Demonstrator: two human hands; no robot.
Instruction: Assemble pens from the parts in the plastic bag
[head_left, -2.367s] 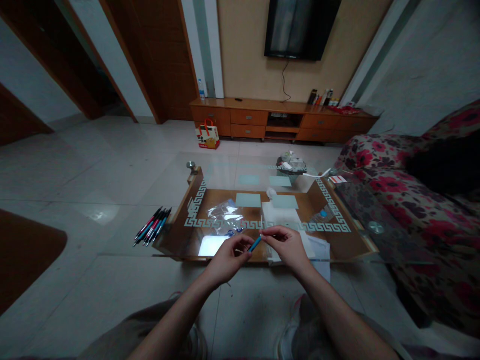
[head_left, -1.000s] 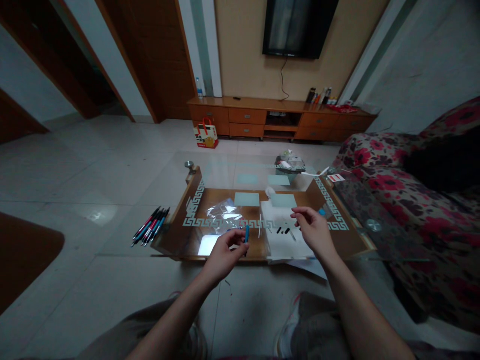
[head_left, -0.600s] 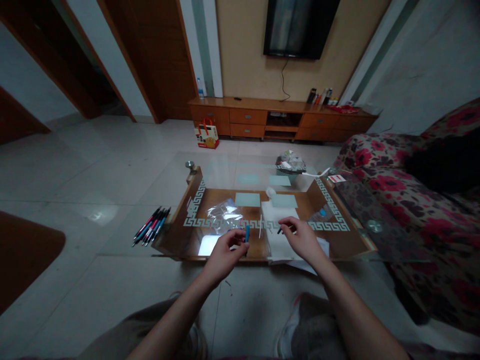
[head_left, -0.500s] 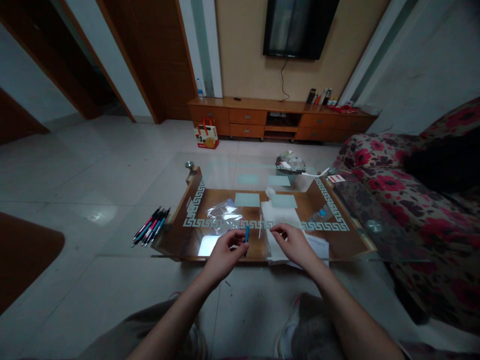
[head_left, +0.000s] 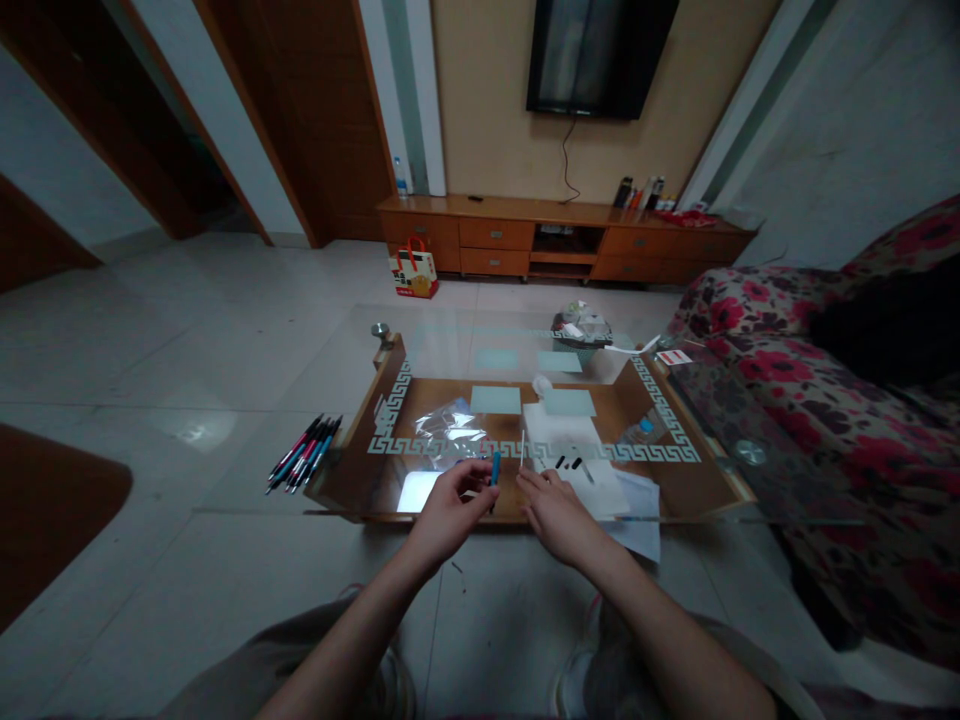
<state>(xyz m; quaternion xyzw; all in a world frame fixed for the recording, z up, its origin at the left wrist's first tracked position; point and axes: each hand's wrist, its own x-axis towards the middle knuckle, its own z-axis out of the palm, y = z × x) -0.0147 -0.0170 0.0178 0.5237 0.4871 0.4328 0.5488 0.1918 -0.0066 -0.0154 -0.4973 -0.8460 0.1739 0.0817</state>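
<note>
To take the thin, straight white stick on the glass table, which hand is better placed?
Probably the right hand: it is nearer the white stick, while the left hand holds a slim blue cylindrical barrel.

a tv [head_left: 604,55] hangs on a tan wall [head_left: 487,110] above a wooden cabinet [head_left: 495,233] in dim light, with a door [head_left: 319,110] at left, a floral sofa [head_left: 750,305] at right and a glass table [head_left: 495,400] on pale tiles [head_left: 195,345].

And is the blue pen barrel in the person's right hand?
No, the left hand holds the blue pen barrel nearly upright, apart from the right hand.
</note>
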